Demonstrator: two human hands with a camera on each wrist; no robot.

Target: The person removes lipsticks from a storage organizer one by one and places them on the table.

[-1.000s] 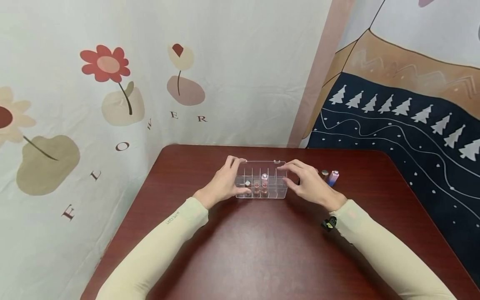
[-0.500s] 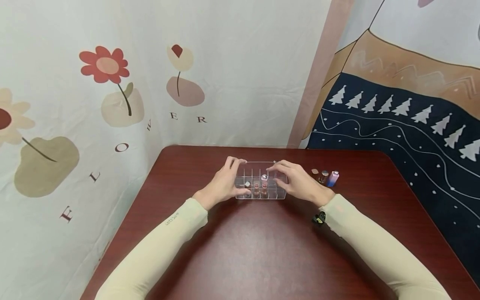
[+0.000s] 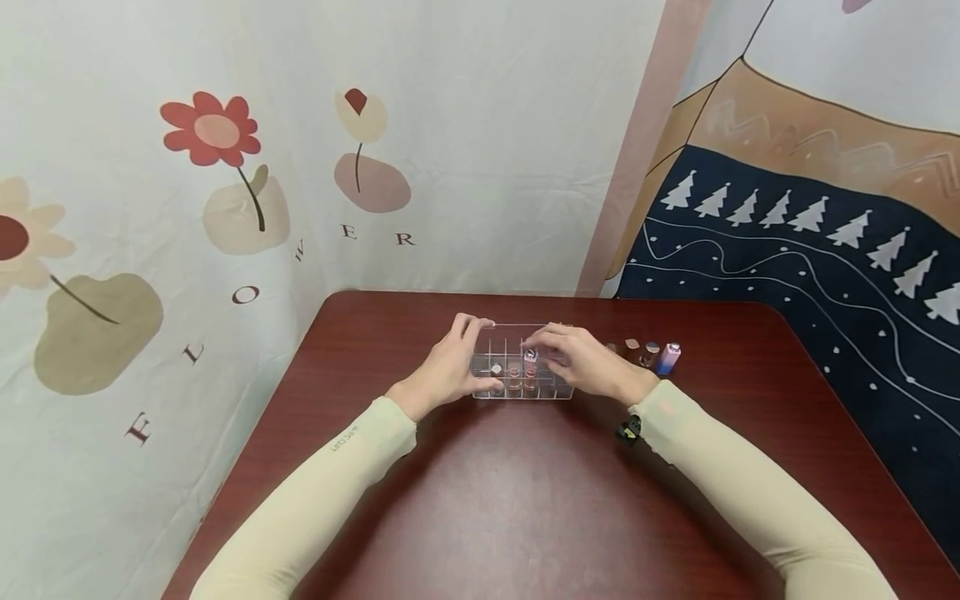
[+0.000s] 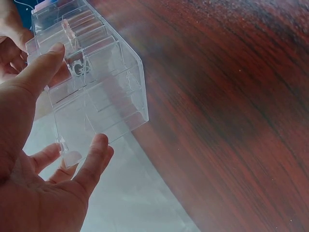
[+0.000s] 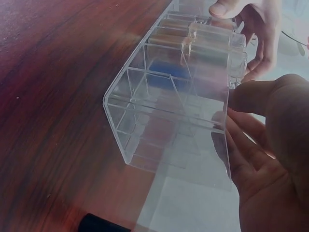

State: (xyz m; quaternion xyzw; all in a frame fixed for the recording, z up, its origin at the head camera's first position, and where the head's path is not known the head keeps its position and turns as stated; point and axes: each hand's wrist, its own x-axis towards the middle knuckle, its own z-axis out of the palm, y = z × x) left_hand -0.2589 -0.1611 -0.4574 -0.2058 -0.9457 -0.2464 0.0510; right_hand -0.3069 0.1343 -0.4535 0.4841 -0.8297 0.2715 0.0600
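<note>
A clear divided plastic box (image 3: 555,392) stands on the table, its transparent lid (image 3: 510,331) raised at the back. My left hand (image 3: 447,362) holds its left end, thumb at the front and fingers behind; the left wrist view shows fingertips (image 4: 99,142) against the plastic. My right hand (image 3: 585,360) reaches over the right end, thumb and index on either side of a pink-and-blue lipstick-like tube (image 3: 530,358) in a middle compartment. The right wrist view has the thumb close by that tube's pink end. Smaller clear-capped tubes (image 3: 513,379) and a dark white-topped one (image 3: 497,369) occupy other compartments.
Right of the box, near my right wrist, stand several more tubes, among them a dark one (image 3: 649,354) and a pink-and-blue one (image 3: 668,358). A dark cylinder (image 5: 104,224) lies at the right wrist view's lower edge. Printed curtains (image 3: 480,183) hang behind the table.
My right hand has moved left from the box's right end to the pink-and-blue tube, uncovering more tubes behind it on the table. The left hand and box have stayed put.
</note>
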